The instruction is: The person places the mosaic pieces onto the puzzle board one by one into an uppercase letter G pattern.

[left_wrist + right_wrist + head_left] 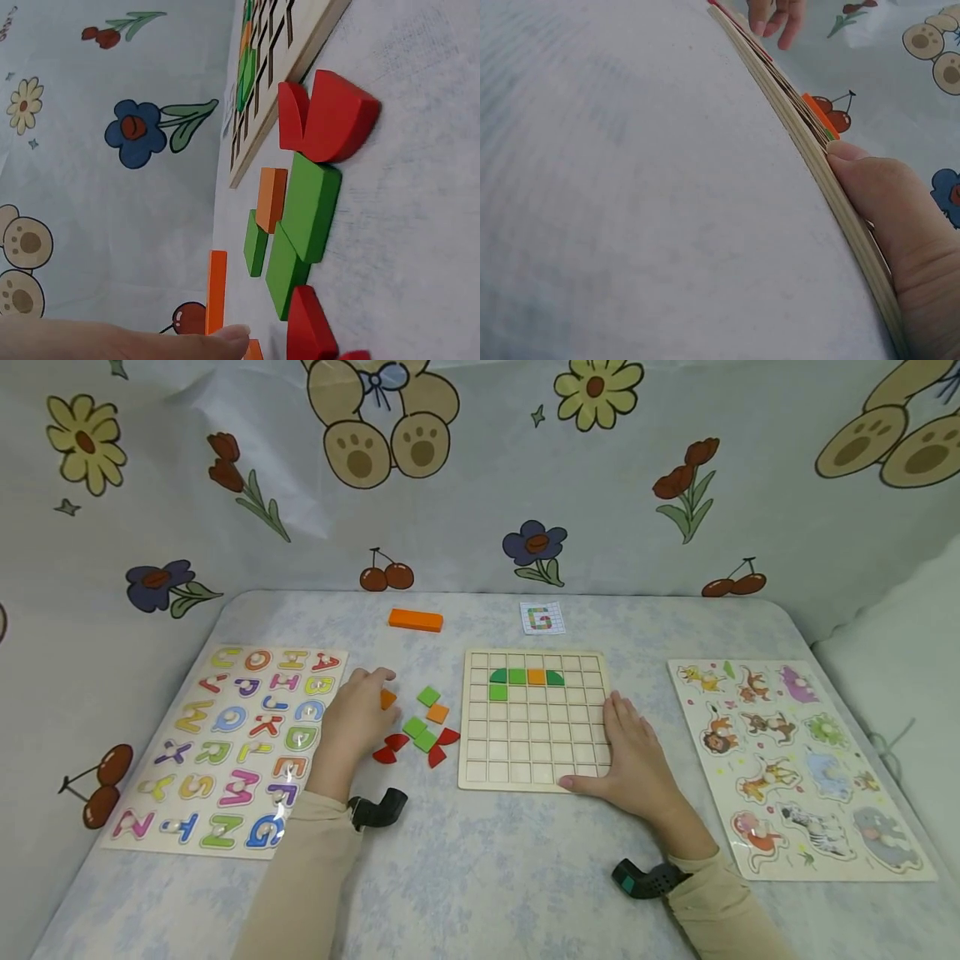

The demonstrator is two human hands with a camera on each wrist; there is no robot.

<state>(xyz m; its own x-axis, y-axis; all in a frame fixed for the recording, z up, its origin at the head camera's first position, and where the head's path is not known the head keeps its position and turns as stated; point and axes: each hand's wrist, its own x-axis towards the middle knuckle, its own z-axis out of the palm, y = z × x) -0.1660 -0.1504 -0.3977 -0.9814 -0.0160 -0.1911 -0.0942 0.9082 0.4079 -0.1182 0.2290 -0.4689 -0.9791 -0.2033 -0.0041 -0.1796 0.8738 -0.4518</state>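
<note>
A wooden grid board lies mid-table, holding two dark green quarter-rounds, two light green squares and an orange square in its upper rows. My right hand rests on the board's front right corner, fingers straight along the right side, thumb at the front rim. To the left of the board, my left hand reaches over an orange square tile, which shows between forefinger and thumb. Beside it lie loose green squares, another orange square and several red curved pieces.
At the left is an alphabet puzzle board, partly under my left arm. An animal puzzle board lies at the right. Behind the grid board are a small card with a coloured G pattern and an orange bar.
</note>
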